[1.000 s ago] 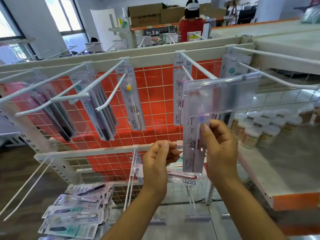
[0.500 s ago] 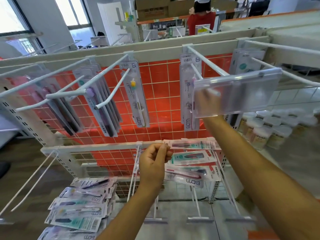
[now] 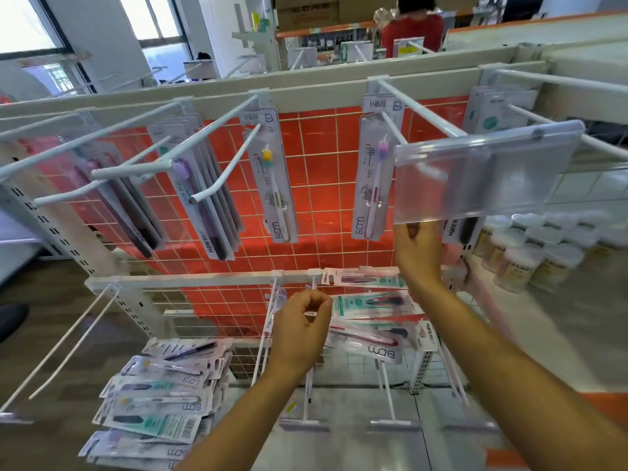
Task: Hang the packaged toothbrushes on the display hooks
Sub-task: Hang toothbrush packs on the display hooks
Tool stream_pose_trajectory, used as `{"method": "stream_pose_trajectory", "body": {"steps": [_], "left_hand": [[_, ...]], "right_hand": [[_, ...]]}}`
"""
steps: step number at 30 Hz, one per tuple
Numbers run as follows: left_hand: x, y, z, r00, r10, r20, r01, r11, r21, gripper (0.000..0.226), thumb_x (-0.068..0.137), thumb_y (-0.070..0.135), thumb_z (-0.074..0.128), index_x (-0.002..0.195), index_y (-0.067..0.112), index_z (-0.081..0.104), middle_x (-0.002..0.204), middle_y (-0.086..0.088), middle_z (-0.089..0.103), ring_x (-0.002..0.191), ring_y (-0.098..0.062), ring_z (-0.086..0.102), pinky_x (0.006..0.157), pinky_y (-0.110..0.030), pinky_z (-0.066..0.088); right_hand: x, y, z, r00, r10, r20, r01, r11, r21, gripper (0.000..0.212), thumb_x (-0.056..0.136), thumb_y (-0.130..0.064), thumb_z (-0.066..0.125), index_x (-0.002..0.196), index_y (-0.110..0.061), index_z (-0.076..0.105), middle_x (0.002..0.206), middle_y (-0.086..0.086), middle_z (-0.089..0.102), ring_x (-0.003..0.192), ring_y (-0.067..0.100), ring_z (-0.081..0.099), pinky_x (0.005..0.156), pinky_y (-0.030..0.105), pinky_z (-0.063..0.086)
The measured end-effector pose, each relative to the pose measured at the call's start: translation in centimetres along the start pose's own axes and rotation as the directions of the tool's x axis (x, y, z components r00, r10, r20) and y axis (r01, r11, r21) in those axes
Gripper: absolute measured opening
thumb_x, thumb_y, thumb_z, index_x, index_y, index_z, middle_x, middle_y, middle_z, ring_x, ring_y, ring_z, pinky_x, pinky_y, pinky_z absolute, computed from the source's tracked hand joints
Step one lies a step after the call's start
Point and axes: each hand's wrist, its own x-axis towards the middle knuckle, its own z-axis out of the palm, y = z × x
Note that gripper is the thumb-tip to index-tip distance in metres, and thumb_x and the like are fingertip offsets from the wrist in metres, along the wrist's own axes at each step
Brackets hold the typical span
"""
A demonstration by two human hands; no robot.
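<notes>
Nearest, a loose pile of packs [image 3: 159, 396] lay low on the left. Our left hand [image 3: 300, 329] was curled, gripping a fan of packaged toothbrushes [image 3: 368, 302] just below the lower rail [image 3: 204, 280]. Our right hand [image 3: 419, 253] reached up under the clear label plate [image 3: 486, 171], thumb at its bottom edge. Its fingers were hidden behind the plate, so we could not tell its grip. The plate's left edge sat just beside a hung pack [image 3: 372, 175] on its display hook [image 3: 394, 129]. Bare grid panel [image 3: 323, 185] separated that pack from the yellow-brush pack [image 3: 272, 175]
</notes>
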Motion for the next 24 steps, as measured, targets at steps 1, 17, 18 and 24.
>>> {"method": "stream_pose_trajectory", "body": {"steps": [1, 17, 18, 24], "left_hand": [[0.0, -0.3, 0.1, 1.000, -0.005, 0.010, 0.004, 0.999, 0.045, 0.019, 0.093, 0.015, 0.061, 0.082, 0.031, 0.061, 0.092, 0.013, 0.063, 0.093, -0.009, 0.062, 0.080, -0.038, 0.058], [-1.8, -1.7, 2.9, 0.956, -0.259, 0.137, 0.165, 0.863, 0.478, 0.024, 0.098, 0.033, 0.048, 0.106, 0.016, 0.064, 0.100, -0.004, 0.071, 0.093, -0.021, 0.064, 0.070, -0.027, 0.042], [-1.7, -1.8, 2.9, 0.950, -0.276, 0.144, 0.173, 0.853, 0.492, 0.025, 0.098, 0.032, 0.047, 0.103, 0.015, 0.065, 0.101, -0.005, 0.070, 0.092, -0.022, 0.063, 0.071, -0.027, 0.043], [-1.7, -2.5, 2.5, 0.907, -0.391, 0.156, 0.293, 0.853, 0.433, 0.022, 0.095, 0.026, 0.052, 0.082, 0.013, 0.064, 0.084, -0.002, 0.066, 0.074, -0.014, 0.057, 0.053, -0.019, 0.035]], "right_hand": [[-0.6, 1.0, -0.1, 0.999, 0.005, 0.033, -0.003, 0.998, -0.058, 0.015, 0.097, -0.031, 0.052, 0.095, -0.016, 0.054, 0.083, -0.005, 0.057, 0.078, 0.013, 0.055, 0.073, 0.029, 0.046], [-6.6, 6.4, 1.2, 0.693, -0.073, 0.717, 0.501, 0.765, -0.405, 0.028, 0.088, -0.036, 0.064, 0.108, -0.017, 0.067, 0.101, 0.000, 0.068, 0.084, 0.012, 0.056, 0.072, 0.030, 0.049], [-6.9, 6.4, 1.3, 0.670, -0.068, 0.739, 0.523, 0.750, -0.405, 0.030, 0.087, -0.039, 0.064, 0.109, -0.018, 0.065, 0.101, 0.000, 0.067, 0.085, 0.013, 0.057, 0.075, 0.032, 0.050], [-7.2, 6.6, 1.3, 0.628, -0.024, 0.778, 0.567, 0.699, -0.437, 0.045, 0.083, -0.042, 0.069, 0.121, -0.020, 0.056, 0.115, 0.001, 0.061, 0.096, 0.014, 0.054, 0.084, 0.030, 0.048]]}}
